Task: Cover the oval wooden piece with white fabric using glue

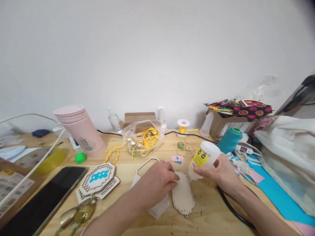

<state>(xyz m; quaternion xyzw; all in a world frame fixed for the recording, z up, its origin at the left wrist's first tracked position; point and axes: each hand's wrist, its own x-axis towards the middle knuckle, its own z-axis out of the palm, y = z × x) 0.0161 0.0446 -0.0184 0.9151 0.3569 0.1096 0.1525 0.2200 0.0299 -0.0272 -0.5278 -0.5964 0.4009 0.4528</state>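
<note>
My right hand [222, 172] is wrapped round a white plastic bottle [208, 154] with a yellow label, tilted just above the table. My left hand [159, 178] is closed, fingertips together at the upper left edge of a pale wooden plaque [183, 195] with a scalloped border. Whether anything is pinched in those fingers is hidden. Under that hand and forearm lies a white piece [158, 208] with a strap loop [147, 160], partly covered. Just beyond the plaque sit small pink and blue flower cutouts [177, 159].
Left of my hands are an octagonal wooden ornament [98, 178], brass bells [78, 213], a phone [46, 200] and a pink tumbler [81, 131]. Behind stand a bag of yellow cord [147, 137] and a spool [182, 127]. Teal thread [228, 141] and blue felt [283, 196] lie right.
</note>
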